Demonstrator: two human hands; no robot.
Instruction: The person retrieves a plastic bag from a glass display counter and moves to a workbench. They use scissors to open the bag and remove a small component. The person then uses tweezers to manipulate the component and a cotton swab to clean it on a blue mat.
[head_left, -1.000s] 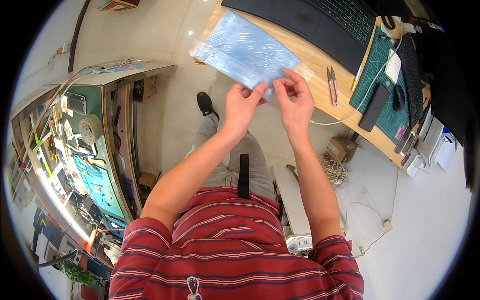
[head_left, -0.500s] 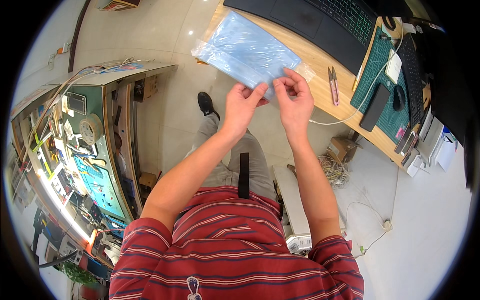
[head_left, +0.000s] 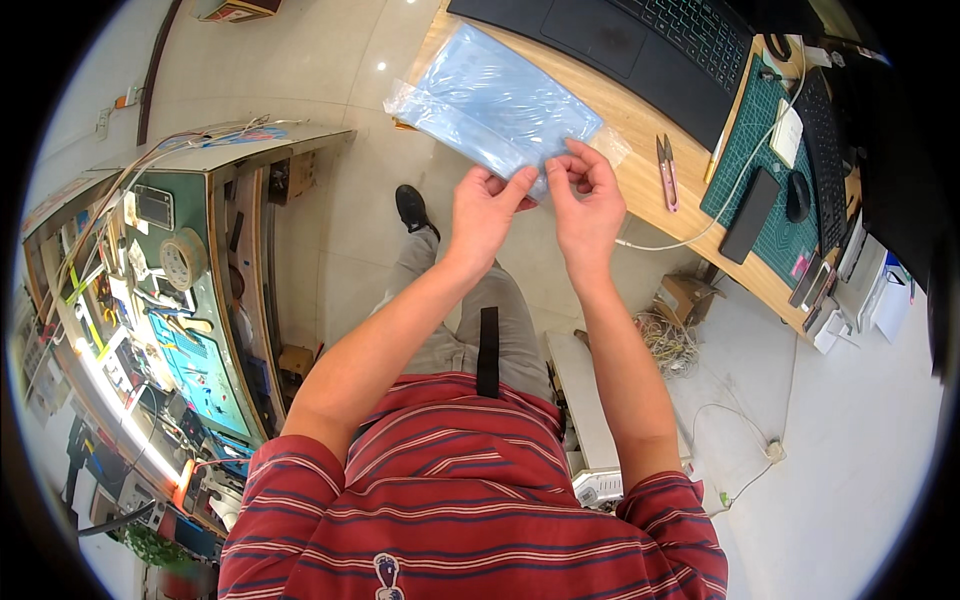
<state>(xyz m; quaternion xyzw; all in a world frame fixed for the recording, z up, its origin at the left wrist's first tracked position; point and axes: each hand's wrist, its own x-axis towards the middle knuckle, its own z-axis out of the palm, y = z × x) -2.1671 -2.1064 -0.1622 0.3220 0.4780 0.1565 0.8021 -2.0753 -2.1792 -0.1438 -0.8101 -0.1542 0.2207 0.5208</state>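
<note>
A flat pale blue package (head_left: 495,90) in clear, crinkled plastic wrap is held at the near edge of the wooden desk, with its far part over the desk. My left hand (head_left: 485,220) is closed on its lower edge, thumb on top and fingers curled beneath. My right hand (head_left: 585,215) pinches the same package near its lower right corner, index finger bent over it. Just right of the package, pink-handled scissors (head_left: 668,180) lie on the desk (head_left: 645,195).
A black laptop (head_left: 590,40) is at the back; a green cutting mat (head_left: 740,210) holds a mouse (head_left: 797,197) and dark slab (head_left: 750,215). At left stands a cluttered workbench (head_left: 190,340). A cardboard box (head_left: 680,300) and tangled cables (head_left: 665,345) sit on the floor by the desk.
Very little differs. Both hands keep their hold on the package, which has shifted very slightly to the right.
</note>
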